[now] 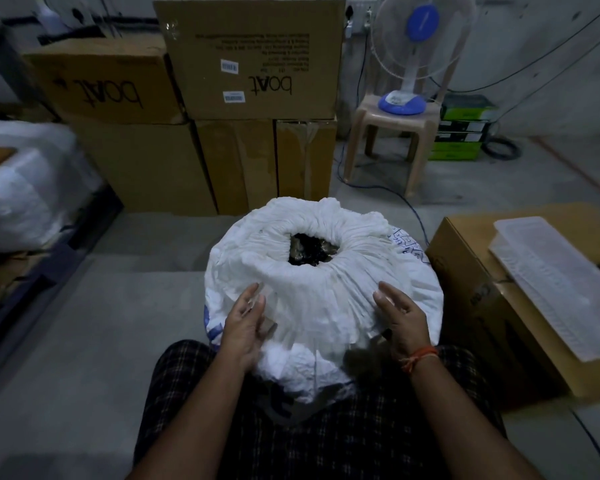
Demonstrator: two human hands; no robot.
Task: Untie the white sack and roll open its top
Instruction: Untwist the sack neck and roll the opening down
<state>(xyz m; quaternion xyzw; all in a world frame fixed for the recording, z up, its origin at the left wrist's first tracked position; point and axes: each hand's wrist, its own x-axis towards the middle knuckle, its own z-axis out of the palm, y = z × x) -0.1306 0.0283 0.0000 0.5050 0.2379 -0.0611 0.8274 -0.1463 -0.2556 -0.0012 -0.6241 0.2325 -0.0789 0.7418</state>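
Observation:
The white sack (329,292) stands on the floor between my knees, wide and full. Its top is gathered into crumpled folds around a small open mouth (310,252), where dark contents show. No tie or string is visible at the mouth. My left hand (245,329) lies flat against the sack's near left side, fingers spread. On the near right side rests my right hand (400,323), also with fingers apart, an orange thread on its wrist. Neither hand pinches the fabric as far as I can see.
Stacked cardboard boxes (253,64) stand behind the sack. A plastic stool (388,133) holds a blue-and-white fan (416,53). At the right sits a cardboard box (471,271) with a clear tray (555,282) on top. A white bundle (25,181) lies at the left.

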